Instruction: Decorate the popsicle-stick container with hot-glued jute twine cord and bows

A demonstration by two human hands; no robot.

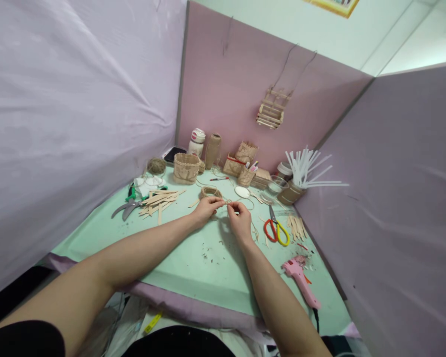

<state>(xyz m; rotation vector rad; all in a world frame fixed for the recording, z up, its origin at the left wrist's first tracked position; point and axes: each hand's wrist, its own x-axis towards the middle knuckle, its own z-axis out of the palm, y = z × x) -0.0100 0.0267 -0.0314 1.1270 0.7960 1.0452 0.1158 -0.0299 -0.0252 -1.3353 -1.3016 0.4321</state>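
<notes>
My left hand (pixel 207 210) and my right hand (pixel 240 221) meet over the middle of the table, fingertips almost touching. Each pinches a thin piece of twine (pixel 226 202) between thumb and forefinger. Just behind the left hand lies a coiled ring of twine (pixel 210 191). A loose strand runs down beside the right wrist. Right of that hand rest scissors (pixel 276 229) with one red and one yellow handle. Between the fingers, the finer detail of the twine is too small to make out.
Wooden sticks (pixel 159 202) and pruning shears (pixel 127 209) lie left. Behind stand a woven-looking basket (pixel 186 168), a white bottle (pixel 196 142) and a twine spool (pixel 213 151). At right are white glue sticks (pixel 305 168) in a holder and a pink glue gun (pixel 302 281). Fabric-covered partitions enclose the table.
</notes>
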